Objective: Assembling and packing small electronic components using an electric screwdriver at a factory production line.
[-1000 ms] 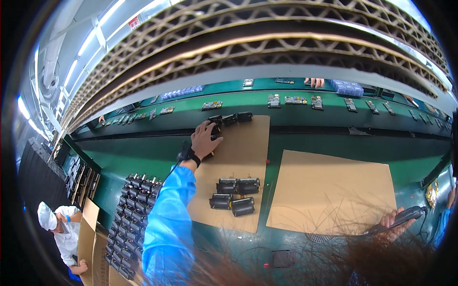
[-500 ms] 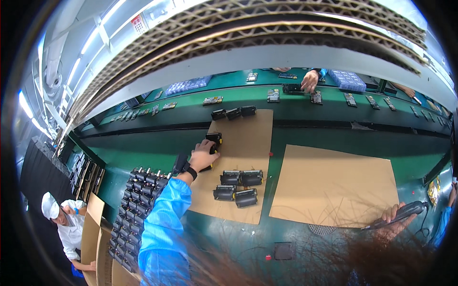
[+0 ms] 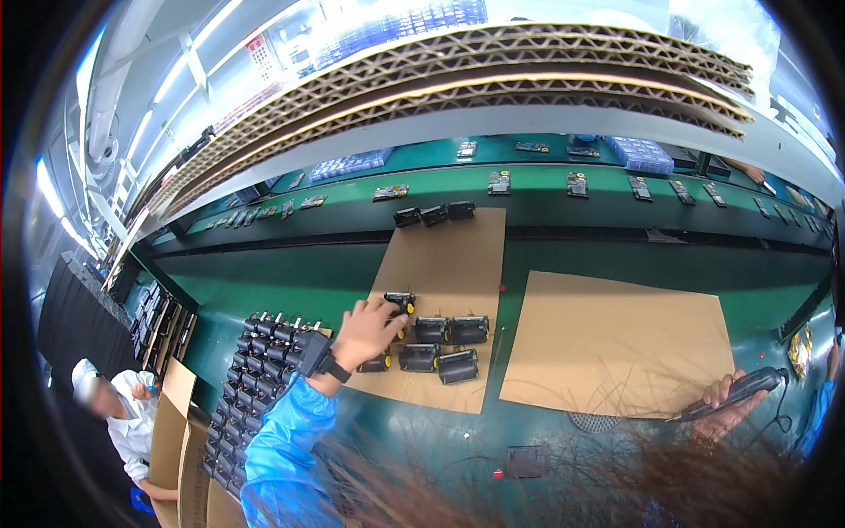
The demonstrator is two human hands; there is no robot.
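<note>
My left hand [image 3: 368, 333], in a blue sleeve with a black wristband, reaches over a brown cardboard sheet [image 3: 449, 255]. Its fingers are spread and their tips touch or hover by a small black device with a yellow wheel [image 3: 399, 301]. Another device partly under the hand is mostly hidden, and one more black device [image 3: 377, 362] lies close below it. To the right of these sit several similar black devices [image 3: 469, 330] in two rows. At the lower right my right hand [image 3: 722, 412] is closed around a dark corded electric screwdriver [image 3: 744, 390], its tip pointing left.
A second cardboard sheet [image 3: 616, 343] lies to the right. Many black devices [image 3: 251, 387] stand in rows at left. Three more [image 3: 433, 215] sit at the far sheet end. Circuit boards [image 3: 499, 183] line the raised green ledge. A co-worker [image 3: 123, 422] handles cardboard at left.
My left hand has come nearer to me, and the black devices by it now lie closer to the two rows. A co-worker's hand has left the far ledge. The right hand stays put.
</note>
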